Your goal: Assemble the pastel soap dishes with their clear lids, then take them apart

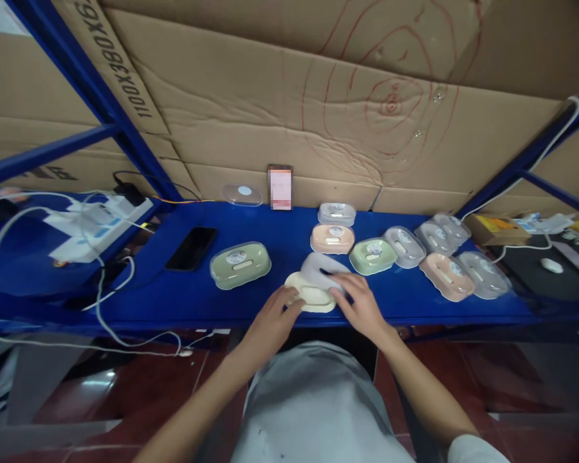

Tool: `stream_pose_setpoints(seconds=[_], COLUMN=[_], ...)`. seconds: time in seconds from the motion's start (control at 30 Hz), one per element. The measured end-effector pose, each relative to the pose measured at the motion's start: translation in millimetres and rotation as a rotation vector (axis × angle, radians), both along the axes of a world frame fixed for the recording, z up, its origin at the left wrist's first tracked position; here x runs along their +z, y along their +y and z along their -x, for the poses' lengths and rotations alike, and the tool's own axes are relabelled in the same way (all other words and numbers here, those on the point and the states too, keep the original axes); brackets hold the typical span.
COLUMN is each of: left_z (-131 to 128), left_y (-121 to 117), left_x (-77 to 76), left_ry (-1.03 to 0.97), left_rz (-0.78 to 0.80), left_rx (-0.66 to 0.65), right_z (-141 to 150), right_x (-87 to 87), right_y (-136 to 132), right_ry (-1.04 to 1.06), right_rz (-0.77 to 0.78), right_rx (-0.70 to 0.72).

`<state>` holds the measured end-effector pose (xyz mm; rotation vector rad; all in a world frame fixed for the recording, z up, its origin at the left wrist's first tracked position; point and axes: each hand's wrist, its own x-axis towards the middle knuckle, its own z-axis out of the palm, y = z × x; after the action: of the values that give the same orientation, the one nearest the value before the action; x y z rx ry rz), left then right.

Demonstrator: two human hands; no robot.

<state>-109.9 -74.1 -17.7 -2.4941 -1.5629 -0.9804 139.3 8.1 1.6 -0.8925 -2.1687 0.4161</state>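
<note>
on the blue desk (174, 296), the cream tray (313, 303) is pinched at its left edge by the left hand (278, 310), while the lilac piece (319, 267) overlapping its far side is gripped by the right hand (360, 299); both look smooth and rounded. no clear cover is seen over this pair, so it seems unfinished. left of the cream tray, a green case (240, 265) is already topped with glossy, labelled clear plastic, as are the peach case (332, 242) beyond that tray and the grey case (404, 247) to its right.
</note>
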Motion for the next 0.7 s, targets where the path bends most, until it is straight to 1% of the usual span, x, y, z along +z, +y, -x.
stream_pose_setpoints(seconds=[0.07,0.13,0.2,0.27,0.37,0.43,0.5,0.53,0.57,0.63,0.67,0.7], left_z=[-2.8,1.5,6.3,8.9,16.6,33.0,61.9,80.3,100.2,140.2,158.1,173.4], left_y=[-0.5,2.1,4.5,4.7,4.0,11.3,33.2,50.6,71.9,121.7,147.2,171.1], left_x=[-10.2,-12.4,-11.0,-8.9,-0.2,15.7,41.0,55.5,69.8,93.2,100.6,104.9], left_ry=[-0.051,-0.081,-0.075,-0.042,0.005,0.028,0.029,0.032,0.061,0.066,0.080,0.143], left_rz=[-0.044,-0.063,-0.038,0.006,0.026,0.013,-0.011,-0.018,-0.014,-0.003,0.023,0.087], left_rx=[0.092,0.143,0.108,0.035,-0.011,0.000,0.062,0.109,0.197,0.284,0.310,0.341], right_z=[3.8,9.6,15.6,19.7,19.5,15.5,10.6,8.5,6.9,5.6,5.9,6.5], right_x=[-2.1,-2.8,-3.3,-4.2,-5.8,-6.3,-6.6,-6.9,-7.3,-8.6,-9.3,-10.0], right_y=[-4.3,-7.9,-10.1,-10.1,-6.8,-4.0,-1.6,-0.7,-0.1,0.2,-0.2,-1.0], right_ry=[-0.122,-0.210,-0.276,-0.322,-0.341,-0.347,-0.355,-0.357,-0.357,-0.356,-0.356,-0.357], right_rz=[-0.042,-0.073,-0.102,-0.116,-0.118,-0.113,-0.104,-0.101,-0.101,-0.111,-0.114,-0.115], right_rx=[0.100,0.182,0.243,0.291,0.317,0.312,0.280,0.258,0.234,0.191,0.177,0.167])
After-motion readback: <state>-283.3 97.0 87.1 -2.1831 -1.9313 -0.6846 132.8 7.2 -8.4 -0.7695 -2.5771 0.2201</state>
